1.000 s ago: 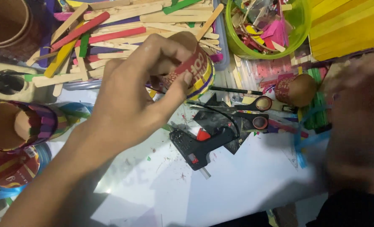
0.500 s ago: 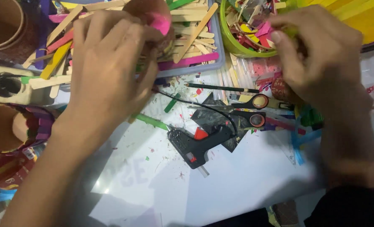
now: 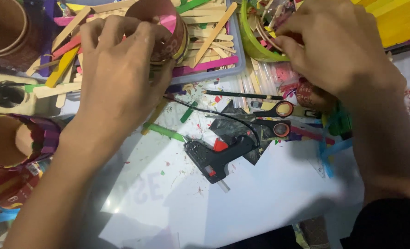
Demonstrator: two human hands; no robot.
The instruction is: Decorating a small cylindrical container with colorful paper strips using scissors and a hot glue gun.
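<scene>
Cardboard tube [image 3: 165, 32] in left hand [image 3: 117, 78], right hand [image 3: 338, 50] at green bowl [image 3: 253, 44]

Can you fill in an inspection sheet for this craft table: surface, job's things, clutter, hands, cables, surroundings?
Surface: white sheet, speckled with coloured scraps.
Job's things: cardboard tube held over a tray of craft sticks; green bowl of bits.
Clutter: glue gun, scissors, pencil, loose green stick.
Hands: left hand grips the cardboard tube; right hand reaches into the green bowl, what it holds is hidden.
Cables: black cord runs from the glue gun.
Surroundings: stick-covered cup at left.
</scene>
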